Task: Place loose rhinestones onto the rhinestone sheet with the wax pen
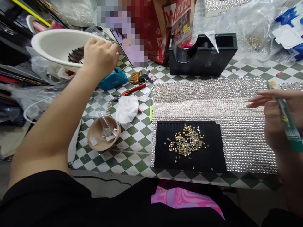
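My left hand (100, 56) is closed at the right end of a white oval bowl (50, 39). Its fingers point away from me, so I cannot make out what they hold. Dark spiky pieces (76, 55) lie in the bowl. At the right edge, my right hand (276, 121) is wrapped round a slim translucent green tube (286, 119), some fingers stretched out. Beneath that hand spreads a sheet of silvery rhinestones (248, 135). On the sheet's left part lies a black ribbed tray (163, 157) carrying a heap of loose gold-backed rhinestones (188, 140).
A black tape dispenser (201, 61), a red paper bag (156, 34) and a phone (129, 44) stand behind. Left of the tray are a beige bowl (94, 143), white cloth (127, 108), red-handled pliers (133, 90) and a yellow-green handled pick (151, 114).
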Motion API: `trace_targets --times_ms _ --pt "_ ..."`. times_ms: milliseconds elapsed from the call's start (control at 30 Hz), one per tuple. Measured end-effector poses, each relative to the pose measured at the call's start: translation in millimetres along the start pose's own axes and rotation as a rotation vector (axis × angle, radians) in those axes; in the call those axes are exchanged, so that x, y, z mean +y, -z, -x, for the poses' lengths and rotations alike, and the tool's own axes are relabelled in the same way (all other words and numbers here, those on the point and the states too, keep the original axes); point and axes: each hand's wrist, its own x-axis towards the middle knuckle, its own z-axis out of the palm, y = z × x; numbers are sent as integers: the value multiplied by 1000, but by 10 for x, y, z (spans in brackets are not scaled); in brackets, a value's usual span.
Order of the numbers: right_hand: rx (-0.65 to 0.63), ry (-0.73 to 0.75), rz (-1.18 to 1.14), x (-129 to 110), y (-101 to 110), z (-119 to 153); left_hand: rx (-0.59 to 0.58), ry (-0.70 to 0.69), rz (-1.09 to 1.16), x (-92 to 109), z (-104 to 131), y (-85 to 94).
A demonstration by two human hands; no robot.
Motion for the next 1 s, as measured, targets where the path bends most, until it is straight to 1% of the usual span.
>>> trace_targets --times_ms 133,300,533,700,867,1000 --pt "-52 -54 9 109 11 22 4 3 -28 -9 13 -24" --pt "-36 35 -14 168 3 46 -14 10 -44 -11 2 -28" --pt "-36 25 -31 177 -17 73 -37 29 -51 50 -57 -43" --pt "-28 4 4 202 -18 81 -55 43 41 84 -57 -29" --pt "-46 -3 22 181 -31 86 -53 75 96 61 -35 -65" --pt "-52 -14 39 182 -31 88 -61 35 205 58 1 -102"
